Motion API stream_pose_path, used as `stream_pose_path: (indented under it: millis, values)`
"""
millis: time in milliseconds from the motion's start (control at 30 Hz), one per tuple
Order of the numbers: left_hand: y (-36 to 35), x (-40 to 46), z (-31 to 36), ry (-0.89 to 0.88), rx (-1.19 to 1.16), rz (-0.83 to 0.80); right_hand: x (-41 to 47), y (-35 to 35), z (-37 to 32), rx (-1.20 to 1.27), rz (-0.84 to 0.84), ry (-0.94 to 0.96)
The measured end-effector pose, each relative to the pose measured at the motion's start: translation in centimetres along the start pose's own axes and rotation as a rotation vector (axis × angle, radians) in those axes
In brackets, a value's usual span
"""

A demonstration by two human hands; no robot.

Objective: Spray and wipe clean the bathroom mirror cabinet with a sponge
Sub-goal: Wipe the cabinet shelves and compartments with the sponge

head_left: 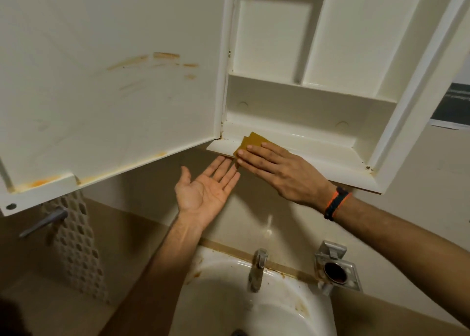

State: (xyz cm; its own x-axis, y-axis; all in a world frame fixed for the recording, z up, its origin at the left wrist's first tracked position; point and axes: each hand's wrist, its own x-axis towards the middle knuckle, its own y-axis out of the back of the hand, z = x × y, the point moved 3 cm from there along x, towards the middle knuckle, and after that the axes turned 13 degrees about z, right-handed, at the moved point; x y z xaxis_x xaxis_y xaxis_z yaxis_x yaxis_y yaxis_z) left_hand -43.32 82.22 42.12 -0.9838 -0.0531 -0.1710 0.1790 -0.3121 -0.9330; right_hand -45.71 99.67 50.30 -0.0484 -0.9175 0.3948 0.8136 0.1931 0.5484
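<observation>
We look up at a cream-white bathroom cabinet (pixel 305 94) on a beige wall, its door (pixel 109 81) swung open to the left. The door's inner face carries orange-brown smears, with more rust-coloured staining along its lower edge. Inside, bare shelves and dividers show. Our right hand (pixel 277 168), fingers straight and close together, presses a yellow-brown sponge (pixel 250 142) flat on the cabinet's bottom ledge near the left corner. Our left hand (pixel 203 190) is held palm up just below that ledge, fingers straight and slightly spread, holding nothing. A dark and orange band (pixel 337 203) circles the right wrist. Below sits a stained white sink (pixel 229 285) with a metal tap (pixel 258 267). A dark sign (pixel 455 104) at far right is too blurred to read.
</observation>
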Motion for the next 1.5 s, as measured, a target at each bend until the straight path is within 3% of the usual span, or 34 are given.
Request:
stream_pose_path:
  millis: [167,400,767,967,1133,1500]
  values:
    - [0.0,0.2,0.9,0.022,0.054,0.010,2.5,-0.5,-1.0,-0.028,-0.041,0.028]
    - [0.3,0.3,2.4,-0.074,-0.125,0.068,-1.1,1.3,0.2,-0.025,-0.079,-0.020]
    - [1.3,0.9,3.0,-0.146,-0.081,0.007,3.5,-1.8,-6.4,-0.094,0.147,-0.409]
    - [2.7,2.9,4.2,-0.180,0.028,-0.110,3.3,-3.6,-5.8,-0.102,0.227,-0.254]
    - [3.6,4.2,4.5,-0.206,0.090,-0.183,3.6,-3.6,-5.5,-0.136,0.177,-0.151]
    - [3.7,4.2,3.8,-0.189,0.044,-0.294,9.1,-4.3,-9.5,-0.233,0.137,-0.393]
